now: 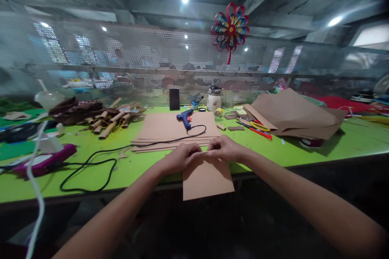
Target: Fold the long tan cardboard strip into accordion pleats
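A sheet of brown kraft paper (208,180) hangs over the near edge of the green table, its upper edge between my two hands. My left hand (184,156) pinches that edge on the left, fingers curled. Close beside it, my right hand (225,148) grips the same edge with bent fingers. The fingertips nearly meet, and they hide the top of the sheet. Just beyond my hands lies a stack of brown paper (158,125), with a blue glue gun (186,119) resting on it.
A black cord (100,152) loops across the table's left side near a purple power strip (45,162). Rolled brown tubes (109,127) lie behind it. Scissors with yellow handles (259,126) and large brown sheets (294,113) are at right. A white jar (214,99) stands at the back.
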The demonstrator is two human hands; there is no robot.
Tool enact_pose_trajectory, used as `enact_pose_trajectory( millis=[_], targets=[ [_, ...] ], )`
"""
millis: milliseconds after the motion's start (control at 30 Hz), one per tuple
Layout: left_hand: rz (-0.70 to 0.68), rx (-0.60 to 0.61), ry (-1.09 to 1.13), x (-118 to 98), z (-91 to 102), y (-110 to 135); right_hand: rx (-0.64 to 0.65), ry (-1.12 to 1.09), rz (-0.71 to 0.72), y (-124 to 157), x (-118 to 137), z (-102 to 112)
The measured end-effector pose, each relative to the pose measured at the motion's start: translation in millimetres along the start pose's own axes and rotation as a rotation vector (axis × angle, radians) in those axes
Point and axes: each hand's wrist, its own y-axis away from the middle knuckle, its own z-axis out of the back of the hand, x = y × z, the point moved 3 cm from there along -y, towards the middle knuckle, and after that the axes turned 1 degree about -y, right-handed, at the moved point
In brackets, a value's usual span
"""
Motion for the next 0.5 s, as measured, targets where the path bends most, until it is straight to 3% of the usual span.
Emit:
enact_pose_trajectory(
  millis=[167, 333, 500],
  targets=[
    [-0.023, -0.080, -0.113, 1.8, -2.3, 5.3, 0.136, 0.033, 0.026, 6.4, 4.0, 6.8],
    [-0.060, -0.156, -0.181, 4.0, -4.7, 5.7, 0.000, 0.063, 0.026, 11.8, 6.2, 12.9],
    [-0.049, -0.139, -0.180, 3.2, -6.4, 6.3, -0.071, 0.126, 0.115, 13.5, 4.5, 9.8]
  ],
)
